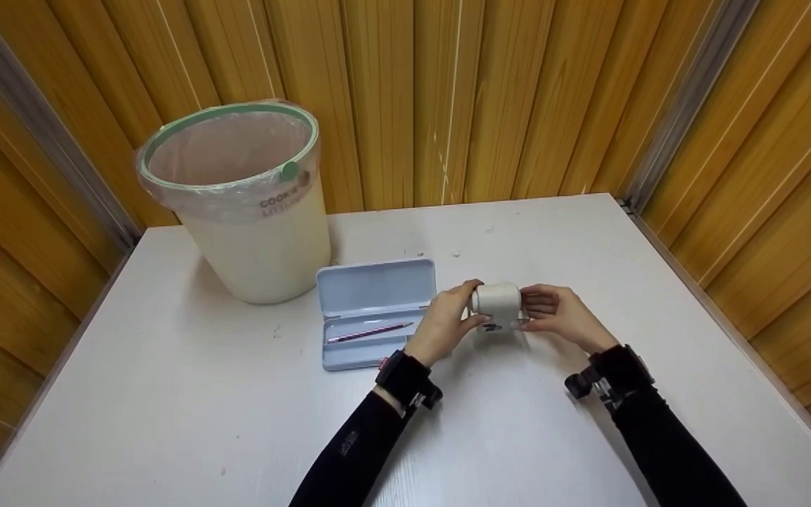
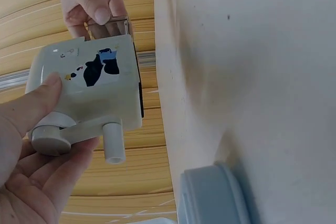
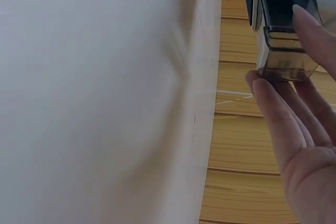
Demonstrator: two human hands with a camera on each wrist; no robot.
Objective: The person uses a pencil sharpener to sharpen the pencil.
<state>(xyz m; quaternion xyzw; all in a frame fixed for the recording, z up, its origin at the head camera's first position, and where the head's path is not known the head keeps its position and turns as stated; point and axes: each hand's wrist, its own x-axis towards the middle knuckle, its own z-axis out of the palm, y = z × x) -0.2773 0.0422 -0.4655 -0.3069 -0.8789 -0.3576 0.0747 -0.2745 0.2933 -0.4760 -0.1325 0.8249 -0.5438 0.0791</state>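
A white crank pencil sharpener (image 1: 498, 299) is held up over the table. My left hand (image 1: 442, 322) grips its crank end, thumb on the face with the dark cartoon print and fingers behind. In the left wrist view, the crank handle (image 2: 114, 142) sticks out beside that hand. At the other end, my right hand (image 1: 566, 317) pinches the clear shavings drawer (image 3: 289, 64) between thumb and fingers. The drawer juts partly out of the body in the right wrist view. Whether it holds shavings, I cannot tell.
Left of the hands lies an opened light-blue pencil case (image 1: 376, 289) with a purplish pencil (image 1: 370, 333) in it. A tall cream bin (image 1: 265, 246), lined with a clear bag, stands behind at the left. Wood-patterned walls (image 1: 391, 105) enclose the white table (image 1: 187, 401).
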